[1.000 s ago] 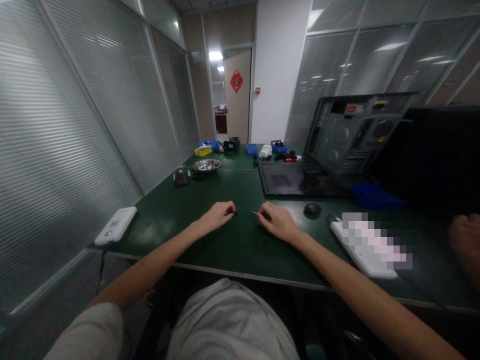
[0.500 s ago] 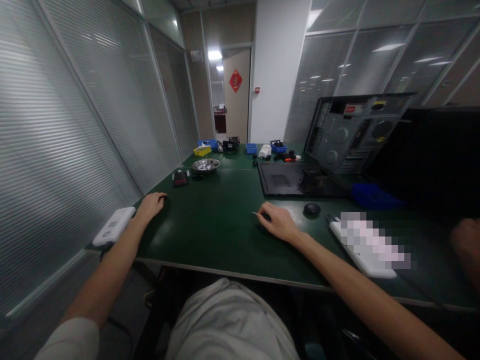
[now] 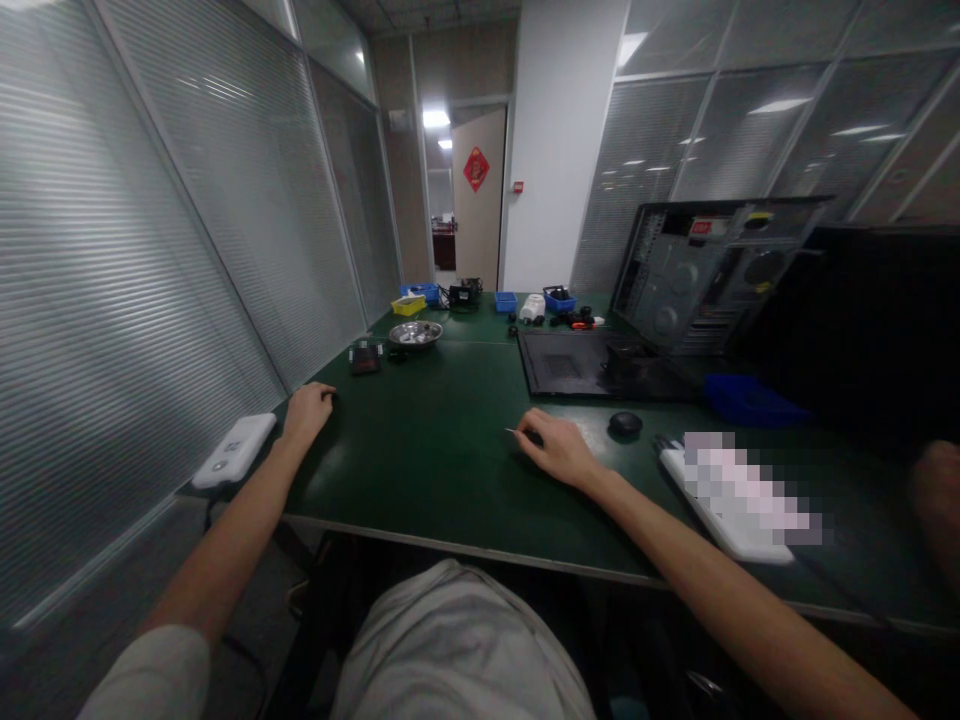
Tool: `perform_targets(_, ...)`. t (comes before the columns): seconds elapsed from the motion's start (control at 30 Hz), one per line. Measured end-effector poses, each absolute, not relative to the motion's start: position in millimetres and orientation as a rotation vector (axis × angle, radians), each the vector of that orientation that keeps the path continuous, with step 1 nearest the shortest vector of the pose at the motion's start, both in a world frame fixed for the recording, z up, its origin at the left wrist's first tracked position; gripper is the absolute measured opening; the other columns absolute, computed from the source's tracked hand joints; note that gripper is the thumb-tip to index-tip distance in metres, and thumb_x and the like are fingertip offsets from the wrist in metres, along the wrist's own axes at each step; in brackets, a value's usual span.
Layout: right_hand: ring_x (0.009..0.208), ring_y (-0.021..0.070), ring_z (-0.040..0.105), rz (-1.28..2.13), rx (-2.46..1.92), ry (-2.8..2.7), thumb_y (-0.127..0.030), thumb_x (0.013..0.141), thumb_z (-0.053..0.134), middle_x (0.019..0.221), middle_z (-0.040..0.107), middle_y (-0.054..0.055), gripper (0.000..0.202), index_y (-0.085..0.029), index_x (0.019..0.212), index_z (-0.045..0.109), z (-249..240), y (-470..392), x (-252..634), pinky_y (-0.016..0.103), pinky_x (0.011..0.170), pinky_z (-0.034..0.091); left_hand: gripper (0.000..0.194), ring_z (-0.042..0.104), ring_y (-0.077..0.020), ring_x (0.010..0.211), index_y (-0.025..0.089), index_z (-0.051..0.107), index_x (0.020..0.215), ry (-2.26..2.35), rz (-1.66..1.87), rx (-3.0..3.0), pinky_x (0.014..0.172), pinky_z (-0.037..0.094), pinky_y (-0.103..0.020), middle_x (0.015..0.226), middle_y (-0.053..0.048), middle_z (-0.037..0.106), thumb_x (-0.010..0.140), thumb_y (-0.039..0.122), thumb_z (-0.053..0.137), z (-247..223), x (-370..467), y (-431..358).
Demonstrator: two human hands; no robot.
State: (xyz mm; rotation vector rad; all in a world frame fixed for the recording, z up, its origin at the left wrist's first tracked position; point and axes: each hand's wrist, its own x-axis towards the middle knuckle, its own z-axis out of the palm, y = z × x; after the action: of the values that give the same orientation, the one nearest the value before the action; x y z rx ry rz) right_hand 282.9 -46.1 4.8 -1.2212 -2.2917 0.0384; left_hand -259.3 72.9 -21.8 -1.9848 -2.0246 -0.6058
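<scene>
My left hand [image 3: 309, 412] rests on the left side of the green table [image 3: 420, 450], its fingers curled in. Something small and dark shows at its fingertips, too small to name. Closer to the middle, my right hand [image 3: 556, 447] is closed around a slim screwdriver-like tool [image 3: 532, 437]. Its thin pale tip points left, and most of the dark handle is hidden by the fingers. Just right of that hand lies a round black object [image 3: 625, 424]. Beyond my left hand are a dark red-and-black item [image 3: 366, 359] and a shiny metal bowl [image 3: 415, 335] with small things in it.
An open computer case [image 3: 690, 275] stands at the right behind a black panel [image 3: 559, 362]. A blue tray [image 3: 754, 400] and a white device [image 3: 742, 535] are on the right; another white device [image 3: 234, 450] is at the left edge. Another person's hand [image 3: 937, 490] blurs at far right.
The view has tilted up slightly, so everything appears a little lower. Both hands keep their place and grip on the table.
</scene>
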Motion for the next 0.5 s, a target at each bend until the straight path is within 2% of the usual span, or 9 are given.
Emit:
perform_targets(0.27, 0.073, 0.0153, 0.058, 0.045, -1.206, -2.298, -0.035, 0.101, 0.053, 0.094, 0.065, 0.002, 0.014, -0.024, 0.097, 0.06, 6, -46, 283, 0.027, 0.064, 0.032, 0.041, 0.065, -0.0296, 0.111, 0.014, 0.078, 0.112, -1.924, -0.505, -2.006, 0.104, 0.048, -0.041, 0.119, -0.015, 0.07, 0.093, 0.02, 0.042, -20, -254, 65)
perform_targets(0.5, 0.074, 0.0156, 0.059, 0.033, -1.213, -2.304, -0.036, 0.101, 0.053, 0.095, 0.065, 0.002, 0.015, -0.024, 0.098, 0.06, 6, -47, 283, 0.027, 0.063, 0.032, 0.042, 0.064, -0.0302, 0.109, 0.016, 0.075, 0.115, -1.949, -0.378, -1.969, 0.093, 0.052, -0.04, 0.115, -0.014, 0.069, 0.096, 0.02, 0.038, -13, -242, 56)
